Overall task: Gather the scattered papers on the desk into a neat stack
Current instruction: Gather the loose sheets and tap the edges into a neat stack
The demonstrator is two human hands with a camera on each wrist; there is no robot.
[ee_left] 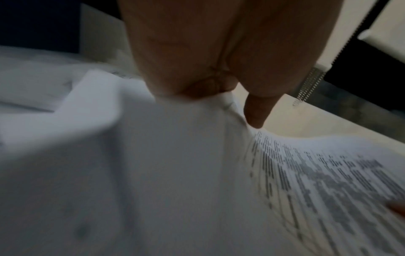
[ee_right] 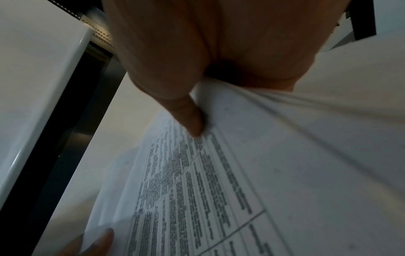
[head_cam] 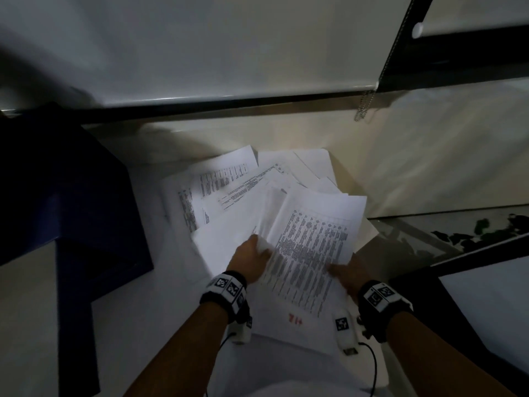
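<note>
progress: partly done; a held bundle (head_cam: pixel 309 247) is lifted at the near side, not yet squared.
left to do: loose sheets (head_cam: pixel 229 184) lie fanned on the worktop (head_cam: pixel 137 325), far and left of the bundle.
left hand (head_cam: pixel 252 257): pinching the bundle's left edge, thumb on top.
right hand (head_cam: pixel 347 272): pinching the bundle's right edge, thumb on the print.
containers: a dark blue box (head_cam: pixel 65 190) stands at the left; contents not visible.

Both hands, left (head_cam: pixel 252 260) and right (head_cam: pixel 347 272), grip with curled fingers.
</note>
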